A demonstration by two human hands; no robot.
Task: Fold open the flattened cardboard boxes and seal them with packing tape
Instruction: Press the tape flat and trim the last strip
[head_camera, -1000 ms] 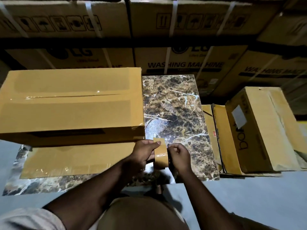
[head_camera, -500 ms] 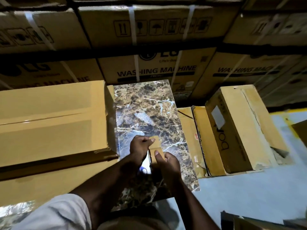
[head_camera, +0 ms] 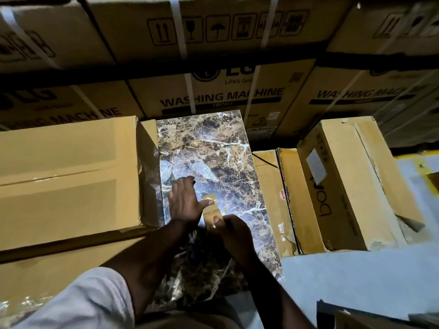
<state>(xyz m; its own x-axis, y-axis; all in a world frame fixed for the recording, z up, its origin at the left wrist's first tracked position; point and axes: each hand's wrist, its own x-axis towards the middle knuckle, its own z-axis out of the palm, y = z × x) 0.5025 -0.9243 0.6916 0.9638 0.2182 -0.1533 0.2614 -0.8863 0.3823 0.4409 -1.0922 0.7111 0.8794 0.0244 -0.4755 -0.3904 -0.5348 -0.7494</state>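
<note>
A roll of packing tape (head_camera: 210, 213) sits over the marble slab (head_camera: 204, 143), close to the near end of it, between two hands. The right hand (head_camera: 234, 233) holds the roll, with its fingers curled round it and the thumb pressed on the shiny brown side. The left hand (head_camera: 184, 201) is spread flat over the slab, just beside the roll, with its fingers straight and the thumb reaching to touch the tape. A taped box (head_camera: 69, 176) stands on the left of the slab, right against its edge, and a strip of clear tape shines along its top seam. Flat cardboard boxes (head_camera: 282, 198) lean on the right side of the slab. I think the roll is light and stiff, so it is easy to hold by its round edge. The loose end is thin and sticky and may cling to fingers or fold onto itself, so it is best pinched just at the tip. The flat boxes look light but floppy, so holding them by two edges should work best.
</note>
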